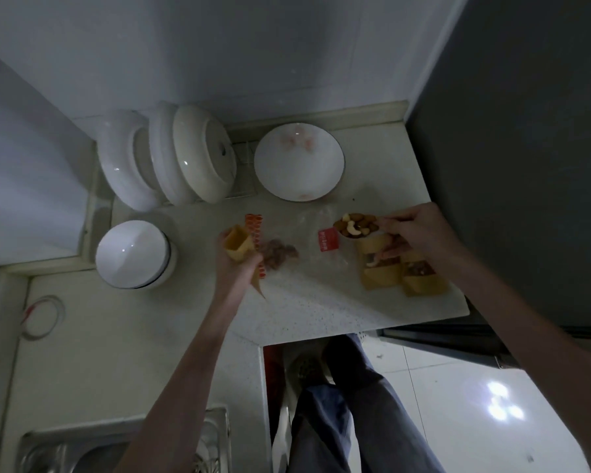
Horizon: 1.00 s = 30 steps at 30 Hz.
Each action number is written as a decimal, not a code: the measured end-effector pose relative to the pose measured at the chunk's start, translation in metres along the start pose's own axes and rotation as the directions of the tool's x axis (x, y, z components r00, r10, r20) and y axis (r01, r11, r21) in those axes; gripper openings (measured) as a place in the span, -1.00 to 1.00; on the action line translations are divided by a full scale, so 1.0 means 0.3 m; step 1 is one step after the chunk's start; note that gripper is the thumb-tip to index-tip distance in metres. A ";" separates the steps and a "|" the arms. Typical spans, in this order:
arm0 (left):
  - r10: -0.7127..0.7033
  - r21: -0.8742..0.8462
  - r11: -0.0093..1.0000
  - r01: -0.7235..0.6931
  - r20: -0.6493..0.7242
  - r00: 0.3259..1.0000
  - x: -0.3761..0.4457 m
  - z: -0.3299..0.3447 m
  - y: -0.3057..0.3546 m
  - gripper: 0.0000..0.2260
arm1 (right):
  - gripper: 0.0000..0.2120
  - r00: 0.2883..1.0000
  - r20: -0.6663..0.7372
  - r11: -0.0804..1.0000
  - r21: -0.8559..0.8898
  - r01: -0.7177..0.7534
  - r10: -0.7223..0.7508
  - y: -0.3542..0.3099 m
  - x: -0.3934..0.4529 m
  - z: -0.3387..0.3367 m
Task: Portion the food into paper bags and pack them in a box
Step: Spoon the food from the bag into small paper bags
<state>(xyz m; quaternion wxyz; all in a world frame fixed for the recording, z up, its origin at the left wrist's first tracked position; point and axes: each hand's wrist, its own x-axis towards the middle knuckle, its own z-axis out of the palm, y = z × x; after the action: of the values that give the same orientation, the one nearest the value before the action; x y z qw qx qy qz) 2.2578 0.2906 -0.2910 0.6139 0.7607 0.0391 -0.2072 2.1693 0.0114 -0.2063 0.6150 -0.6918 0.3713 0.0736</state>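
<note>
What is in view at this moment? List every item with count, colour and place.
paper bag in hand: 1, yellow-brown, held open in the left hand
filled paper bags: about 3, yellow-brown, on the counter's right side
scoop of mixed nuts: 1, brown and cream, held above the filled bags
clear nut bag: 1, transparent with red print, mid-counter
red label: 1, on the clear plastic
upright bowl: 1, white, back of the counter
racked dishes: several, white, back left
upturned bowl: 1, white, left
counter: 1, pale speckled
sink: 1, metal, bottom left
left hand: 1, gripping the bag
right hand: 1, holding the scoop
</note>
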 end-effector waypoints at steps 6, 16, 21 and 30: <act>0.202 0.306 0.929 -0.208 0.052 0.978 -0.052 0.061 0.171 -0.48 | -0.96 0.990 0.103 0.989 -0.097 0.108 -0.098 -0.196 -0.128 0.045; 0.535 0.567 0.661 -0.492 0.104 0.838 -0.156 0.103 0.329 -0.39 | -0.92 0.956 0.240 0.934 -0.272 0.233 -0.169 -0.408 -0.240 0.070; 0.606 0.594 0.610 -0.524 0.078 0.792 -0.192 0.111 0.396 -0.49 | -0.90 0.956 0.234 0.875 -0.407 0.262 -0.177 -0.481 -0.274 0.066; 0.649 0.582 0.577 -0.573 0.099 0.755 -0.238 0.149 0.464 -0.64 | -0.77 0.832 0.309 0.426 -0.745 0.513 -0.461 -0.567 -0.375 0.138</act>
<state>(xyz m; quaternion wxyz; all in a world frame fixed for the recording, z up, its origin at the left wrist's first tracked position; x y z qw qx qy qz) 2.2246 0.2280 -0.1445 0.3815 0.8870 -0.2521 0.0638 2.2065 0.0910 -0.0175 0.2389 -0.9663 0.0628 0.0725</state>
